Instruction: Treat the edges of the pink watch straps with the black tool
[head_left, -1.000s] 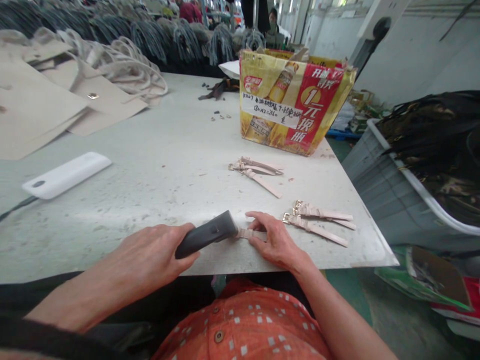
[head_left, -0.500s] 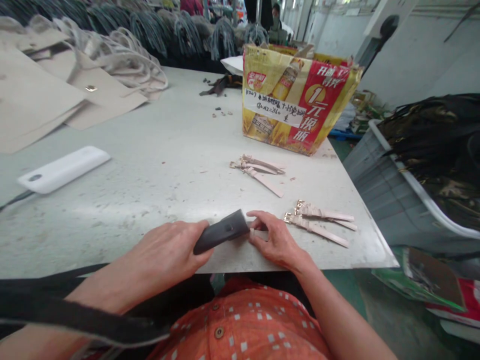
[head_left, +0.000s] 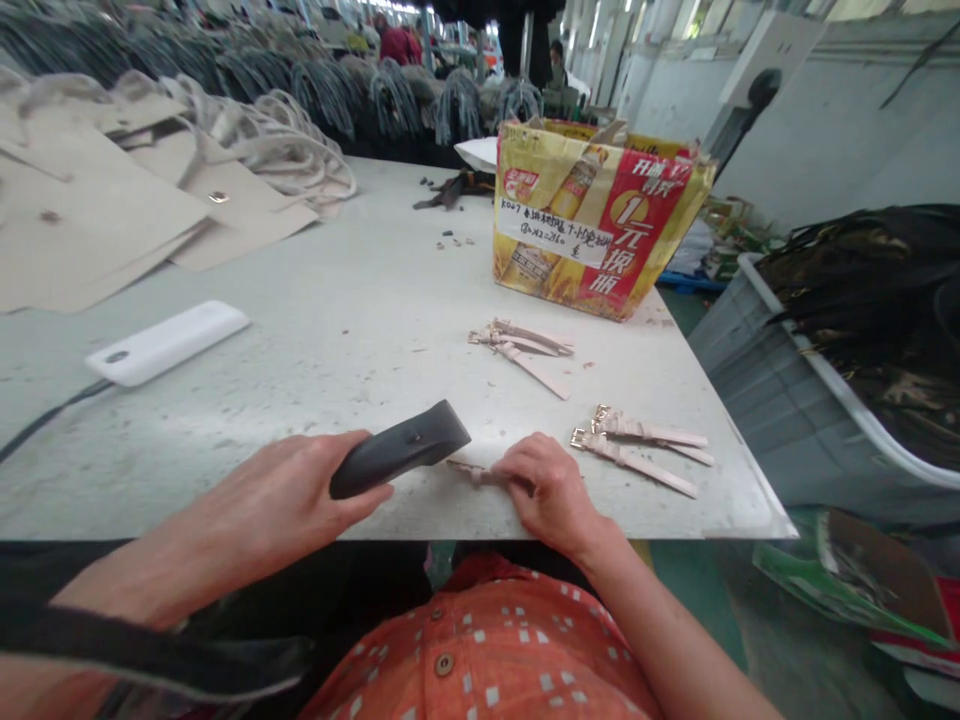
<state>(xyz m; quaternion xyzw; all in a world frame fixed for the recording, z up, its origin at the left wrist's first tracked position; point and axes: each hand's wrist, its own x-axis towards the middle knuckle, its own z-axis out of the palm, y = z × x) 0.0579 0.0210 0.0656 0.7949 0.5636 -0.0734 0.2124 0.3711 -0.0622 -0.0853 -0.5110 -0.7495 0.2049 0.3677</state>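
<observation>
My left hand [head_left: 296, 490] is closed round a dark grey handheld tool [head_left: 401, 447] with a flared end and a small button; I cannot tell its exact kind. The tool's wide end points right, above the table. My right hand [head_left: 546, 490] pinches a short beige buckle strap [head_left: 480, 474], whose buckle end points left beneath the tool's tip. The fingers hide the strap's other end. Right of this hand lie several similar beige buckle straps [head_left: 649, 450]. Another small group of straps [head_left: 525, 350] lies farther back.
A yellow and red cardboard box [head_left: 592, 225] stands at the back right of the white table [head_left: 337, 380]. On the left are a white corded device [head_left: 169, 343] and beige bag pieces [head_left: 97, 210]. A grey bin [head_left: 810, 400] of dark goods stands beyond the right edge.
My left hand has moved the tool left, away from my right hand. The strap's buckle end now shows on the table, and my right fingers have closed more over the strap. The view has shifted slightly.
</observation>
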